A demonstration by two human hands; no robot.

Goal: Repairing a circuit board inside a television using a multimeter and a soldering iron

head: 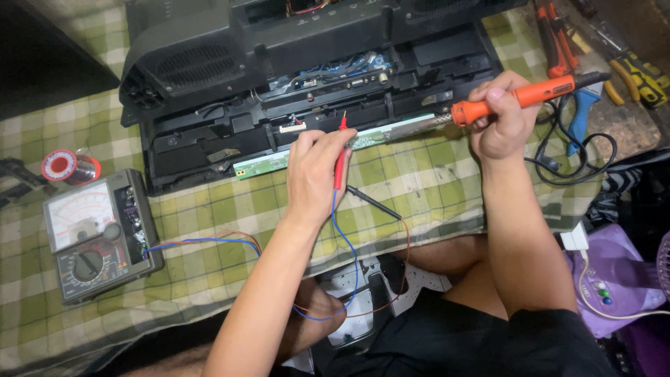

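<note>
My left hand [315, 171] holds the red probe [340, 159]; my right hand [502, 115], at three o'clock, grips the orange soldering iron [516, 98].

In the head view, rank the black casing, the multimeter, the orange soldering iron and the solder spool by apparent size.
1. black casing, by far the largest.
2. multimeter.
3. orange soldering iron in the right hand; long but thin.
4. solder spool, smallest.

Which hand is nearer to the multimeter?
Left. The left hand, holding the red probe at the green circuit board, lies nearer the multimeter at far left. The right hand grips the orange soldering iron, farther right.
</note>
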